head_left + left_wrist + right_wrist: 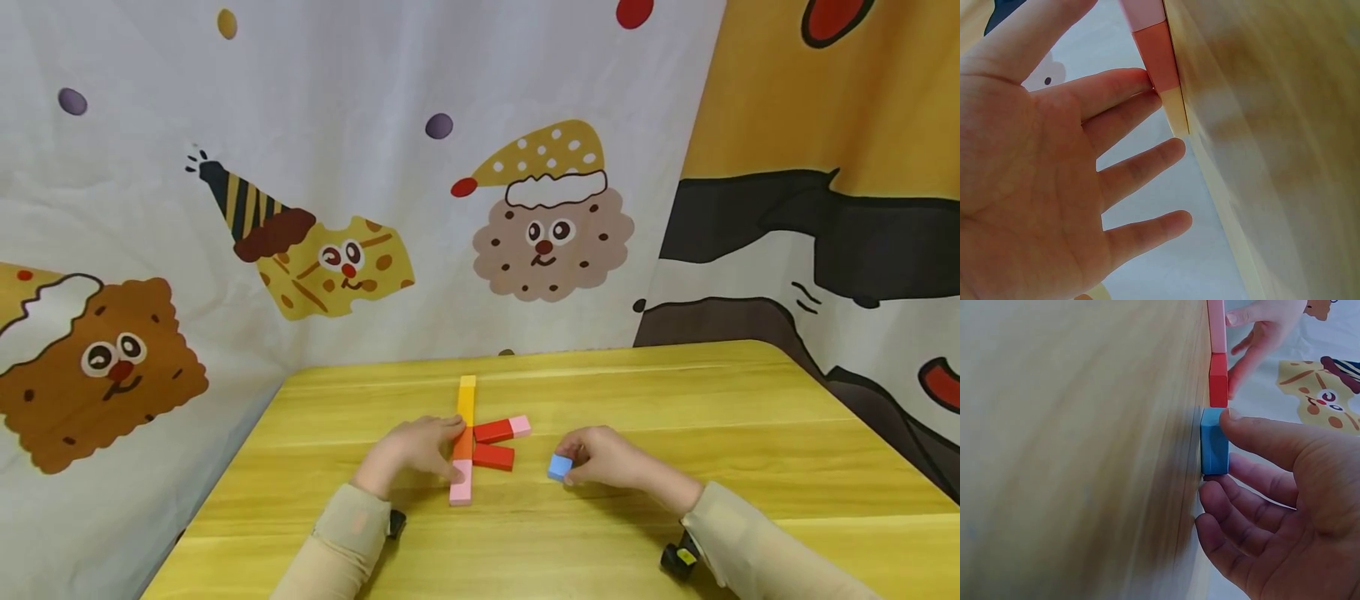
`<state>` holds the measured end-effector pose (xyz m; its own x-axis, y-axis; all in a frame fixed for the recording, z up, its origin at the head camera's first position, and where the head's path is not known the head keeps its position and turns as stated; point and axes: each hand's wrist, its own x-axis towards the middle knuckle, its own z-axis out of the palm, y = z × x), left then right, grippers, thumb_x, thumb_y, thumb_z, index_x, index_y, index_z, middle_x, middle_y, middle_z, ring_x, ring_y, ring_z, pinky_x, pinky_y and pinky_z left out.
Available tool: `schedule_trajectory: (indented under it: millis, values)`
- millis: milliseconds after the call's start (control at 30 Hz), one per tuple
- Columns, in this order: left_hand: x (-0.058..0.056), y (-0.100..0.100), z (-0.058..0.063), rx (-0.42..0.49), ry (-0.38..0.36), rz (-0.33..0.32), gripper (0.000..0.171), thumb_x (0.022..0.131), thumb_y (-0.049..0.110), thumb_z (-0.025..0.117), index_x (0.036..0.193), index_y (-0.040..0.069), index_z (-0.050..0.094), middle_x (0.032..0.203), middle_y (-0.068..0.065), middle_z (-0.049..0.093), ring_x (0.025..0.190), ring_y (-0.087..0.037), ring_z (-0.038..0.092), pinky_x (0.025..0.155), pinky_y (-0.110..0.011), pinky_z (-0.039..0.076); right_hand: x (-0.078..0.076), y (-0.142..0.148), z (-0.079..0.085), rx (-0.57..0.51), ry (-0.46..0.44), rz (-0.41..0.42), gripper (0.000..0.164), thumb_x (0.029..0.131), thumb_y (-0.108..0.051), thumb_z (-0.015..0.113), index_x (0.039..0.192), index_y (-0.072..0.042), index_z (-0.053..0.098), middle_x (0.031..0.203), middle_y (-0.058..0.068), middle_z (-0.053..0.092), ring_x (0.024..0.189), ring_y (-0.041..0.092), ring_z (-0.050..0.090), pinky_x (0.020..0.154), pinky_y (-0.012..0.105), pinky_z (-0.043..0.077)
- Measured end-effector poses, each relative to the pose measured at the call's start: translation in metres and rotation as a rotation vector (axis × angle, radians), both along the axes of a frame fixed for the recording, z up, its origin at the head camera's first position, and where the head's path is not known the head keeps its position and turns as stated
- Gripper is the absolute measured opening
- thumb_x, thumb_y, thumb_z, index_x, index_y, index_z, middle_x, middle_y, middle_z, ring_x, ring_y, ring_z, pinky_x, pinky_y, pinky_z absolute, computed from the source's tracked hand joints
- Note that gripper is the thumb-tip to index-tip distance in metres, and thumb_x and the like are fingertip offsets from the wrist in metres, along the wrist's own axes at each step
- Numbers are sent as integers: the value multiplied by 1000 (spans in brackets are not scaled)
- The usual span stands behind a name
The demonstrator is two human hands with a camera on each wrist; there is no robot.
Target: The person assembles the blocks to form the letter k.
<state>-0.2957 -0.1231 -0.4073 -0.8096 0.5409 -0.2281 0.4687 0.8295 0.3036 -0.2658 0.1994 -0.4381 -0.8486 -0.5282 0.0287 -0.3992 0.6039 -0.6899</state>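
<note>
A column of blocks lies on the table: a yellow-orange block (467,404) at the far end, an orange block (463,448) in the middle and a pink block (461,493) at the near end. Over its left side reaches my left hand (416,446), fingers straight and spread, fingertips at the orange piece (1155,56) in the left wrist view. Two red blocks, an upper one (492,431) and a lower one (493,457), extend rightward from the column. A small pink block (520,426) caps the upper one. My right hand (609,458) pinches a blue block (558,467) between thumb and fingers, close over the table.
The wood-grain table (300,467) ends at its back edge before a hanging cloth (360,108) printed with cartoon snacks. Dark wrist devices, one on the left (397,523) and one on the right (679,558), sit at the sleeves.
</note>
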Motion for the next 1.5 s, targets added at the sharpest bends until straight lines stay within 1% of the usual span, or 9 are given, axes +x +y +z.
schedule_trajectory:
  millis: [167, 267, 400, 633, 767, 900, 1100, 1267, 1500]
  values:
    - [1, 2, 3, -10, -3, 4, 85, 77, 47, 77, 147, 12, 44, 154, -2, 36, 138, -36, 32, 108, -58, 28, -1, -1, -1, 3, -11, 6, 30, 76, -12, 83, 102, -6, 69, 89, -3, 65, 79, 13, 61, 66, 27, 52]
    - [0, 3, 3, -13, -2, -2, 85, 77, 47, 77, 147, 12, 43, 154, -2, 36, 138, -37, 32, 107, -60, 28, -2, -2, 0, 9, 2, 18, 30, 76, -12, 83, 102, -6, 69, 88, -3, 65, 78, 12, 61, 66, 27, 52]
    - [-1, 4, 3, -15, 3, -9, 86, 77, 46, 77, 148, 11, 43, 154, -3, 36, 138, -37, 32, 108, -59, 27, -3, -4, 3, 13, 21, 36, 29, 76, -12, 82, 101, -6, 69, 89, -3, 66, 79, 12, 61, 68, 27, 52]
    - [0, 2, 2, -10, -14, 2, 85, 78, 46, 77, 148, 12, 43, 154, -3, 35, 139, -37, 32, 108, -58, 27, -4, -8, 3, 8, 9, 60, 28, 76, -10, 82, 101, -5, 69, 90, -2, 66, 80, 12, 63, 69, 27, 54]
    - [1, 0, 1, -7, -12, 5, 85, 78, 46, 77, 147, 12, 43, 154, -3, 35, 138, -37, 32, 109, -57, 27, -6, -11, 2, 7, 18, 79, 27, 76, -11, 82, 100, -6, 70, 89, -2, 67, 79, 12, 64, 70, 27, 54]
    - [2, -1, -1, 0, -14, 6, 84, 78, 45, 78, 147, 11, 44, 154, -4, 36, 138, -37, 32, 109, -56, 28, -8, -13, 1, 4, 5, 92, 27, 77, -11, 82, 100, -5, 70, 90, -2, 67, 79, 11, 64, 69, 26, 54]
    - [4, 0, -1, 1, -12, 4, 84, 77, 44, 78, 147, 10, 44, 153, -4, 37, 138, -38, 33, 109, -57, 28, -9, -16, 0, 8, -7, 92, 28, 77, -11, 82, 101, -5, 70, 90, -2, 67, 78, 11, 63, 68, 25, 54]
    - [2, 1, 0, -6, -4, 5, 84, 77, 44, 78, 147, 10, 44, 153, -5, 37, 138, -38, 33, 108, -58, 27, -11, -19, 2, 10, 0, 90, 28, 77, -11, 82, 101, -4, 70, 90, -1, 68, 77, 11, 63, 67, 25, 54]
    - [-1, 1, 0, -11, -12, 20, 85, 77, 47, 77, 147, 13, 44, 154, -2, 35, 139, -36, 32, 108, -60, 27, -11, -22, 4, 36, 15, 82, 30, 77, -12, 82, 103, -5, 70, 91, -2, 67, 78, 11, 63, 68, 26, 53]
